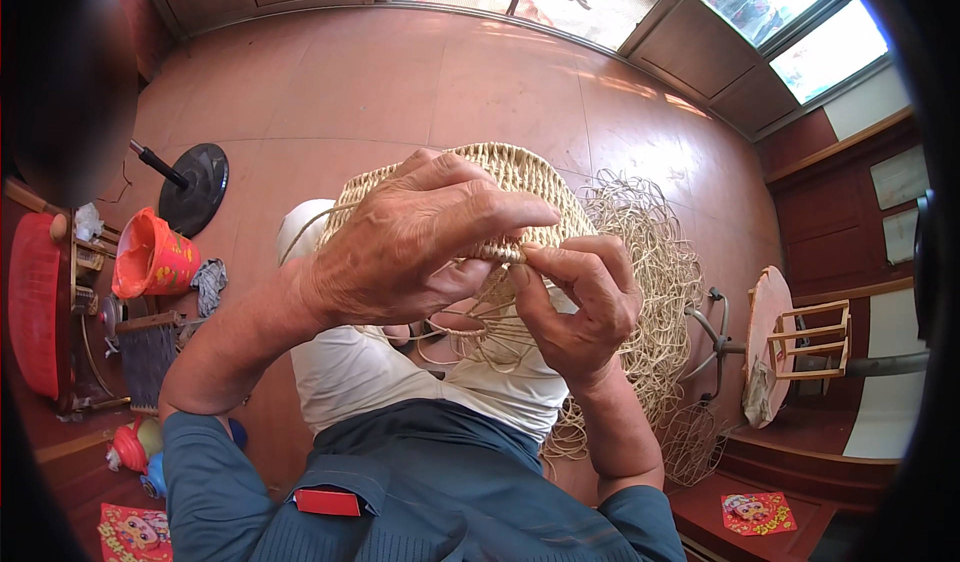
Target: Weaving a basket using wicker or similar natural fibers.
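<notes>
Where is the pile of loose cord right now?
In the head view, the pile of loose cord lies on the floor to the person's right, showing just past the right hand and the woven piece.

A round black stand base (pixel 205 190) sits on the reddish floor (pixel 350 87); near it stands an orange-red bucket (pixel 165 257), with a crumpled grey cloth (pixel 209 284) beside; a red basin (pixel 35 307) is farther left; a red printed sheet (pixel 757 514) lies lower right.

I count two hands (pixel 400 247), one woven piece (pixel 530 177), one cord heap (pixel 655 297), one red bucket (pixel 165 260), two printed red sheets (pixel 758 514).
</notes>
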`<state>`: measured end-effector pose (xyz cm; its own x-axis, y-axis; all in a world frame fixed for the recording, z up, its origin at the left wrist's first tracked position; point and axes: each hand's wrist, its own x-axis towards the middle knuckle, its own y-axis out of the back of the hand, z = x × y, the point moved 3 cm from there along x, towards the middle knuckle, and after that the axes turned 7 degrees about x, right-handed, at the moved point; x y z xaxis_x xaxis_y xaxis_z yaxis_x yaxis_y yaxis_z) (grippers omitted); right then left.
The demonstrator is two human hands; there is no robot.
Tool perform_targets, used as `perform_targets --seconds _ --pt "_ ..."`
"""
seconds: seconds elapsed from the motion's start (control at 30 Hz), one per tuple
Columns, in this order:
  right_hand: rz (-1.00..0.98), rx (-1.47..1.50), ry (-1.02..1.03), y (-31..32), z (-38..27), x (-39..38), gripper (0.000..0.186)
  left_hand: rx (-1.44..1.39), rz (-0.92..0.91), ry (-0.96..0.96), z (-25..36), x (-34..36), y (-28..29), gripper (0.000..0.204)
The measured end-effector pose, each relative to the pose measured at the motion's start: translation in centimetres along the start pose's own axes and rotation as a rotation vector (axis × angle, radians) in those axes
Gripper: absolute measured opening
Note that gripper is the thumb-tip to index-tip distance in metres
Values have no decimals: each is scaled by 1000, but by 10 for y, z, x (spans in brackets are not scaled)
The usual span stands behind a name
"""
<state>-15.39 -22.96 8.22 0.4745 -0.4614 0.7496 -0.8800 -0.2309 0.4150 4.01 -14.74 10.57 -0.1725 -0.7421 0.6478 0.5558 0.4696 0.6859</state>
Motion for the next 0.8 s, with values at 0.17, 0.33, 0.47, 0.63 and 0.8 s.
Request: perform_targets --seconds 0.17,0.33,0.47,0.63,0.8 --pt "13 21 25 0 3 0 26 52 63 -87 0 0 -1 64" --pt "21 36 13 -1 5 -2 26 55 51 -114 0 4 1 63" --pt "18 44 8 -1 6 -3 27 67 22 -143 2 9 3 66" --pt "5 31 -2 -1 3 -3 26 31 -12 -129 -3 10 -1 70" --pt "11 38 8 -2 5 -2 25 25 -13 -121 -3 12 -2 72"
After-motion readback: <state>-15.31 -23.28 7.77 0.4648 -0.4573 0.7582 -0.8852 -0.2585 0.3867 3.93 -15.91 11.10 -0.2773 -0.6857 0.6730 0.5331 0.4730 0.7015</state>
